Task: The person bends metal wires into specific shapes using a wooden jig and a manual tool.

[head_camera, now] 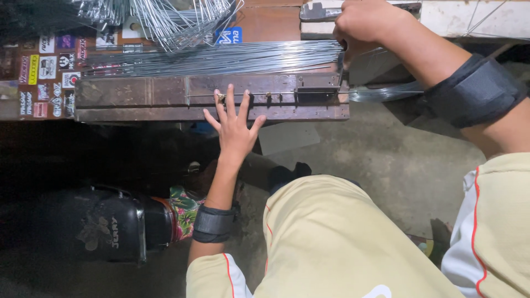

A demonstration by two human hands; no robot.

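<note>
Workbench (138,91) rusty, wire rods (221,58) piled; left hand (234,129) fingers spread; right hand (361,25) clenches lever (320,12); concrete floor (397,165).

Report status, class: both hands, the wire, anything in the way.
Left hand open, fingers spread on the metal jig over a thin wire. Right hand closed on a lever handle. Straight wire bundle lies behind; nothing blocking.

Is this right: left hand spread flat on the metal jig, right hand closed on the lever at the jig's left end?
Not quite. In the head view the left hand does lie spread on the metal jig, but the right hand closes its grip on the lever at the jig's right end, not the left.
</note>
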